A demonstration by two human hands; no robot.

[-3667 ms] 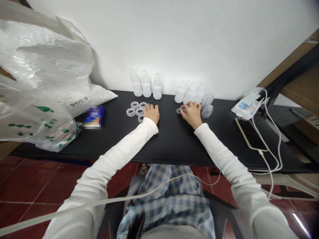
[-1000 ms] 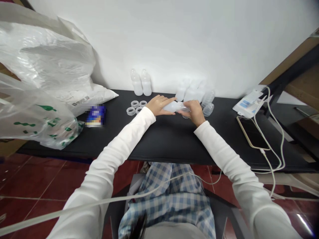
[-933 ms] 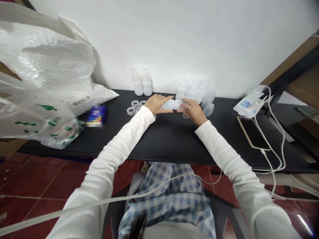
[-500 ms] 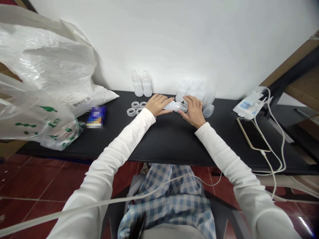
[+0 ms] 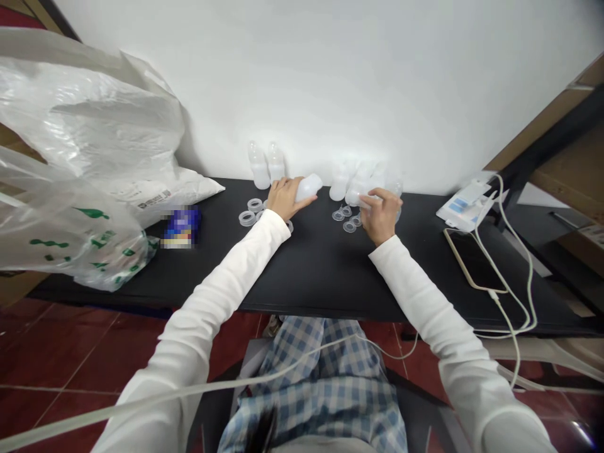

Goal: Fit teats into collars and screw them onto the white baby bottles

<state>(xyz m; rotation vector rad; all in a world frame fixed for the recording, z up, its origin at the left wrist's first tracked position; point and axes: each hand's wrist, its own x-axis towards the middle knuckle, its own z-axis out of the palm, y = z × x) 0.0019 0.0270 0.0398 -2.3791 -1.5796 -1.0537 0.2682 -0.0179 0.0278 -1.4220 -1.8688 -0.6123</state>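
Here, left hand [image 5: 284, 198] grips a bottle [image 5: 309, 187]; right hand [image 5: 382, 212] perhaps touches another [image 5: 353, 195].

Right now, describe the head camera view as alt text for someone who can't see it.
A person's left hand holds a frosted bottle over a black table. The right hand is beside small clear round pieces, its grip unclear. Two clear-topped bottles stand near the wall, behind pale rings.

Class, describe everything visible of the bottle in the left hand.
The bottle is milky white and smooth, and looks like plastic. Gripped by the left hand, it leans over the black table, its visible end pointing away and to the right. The hand hides its other end; whether it touches the table is unclear.
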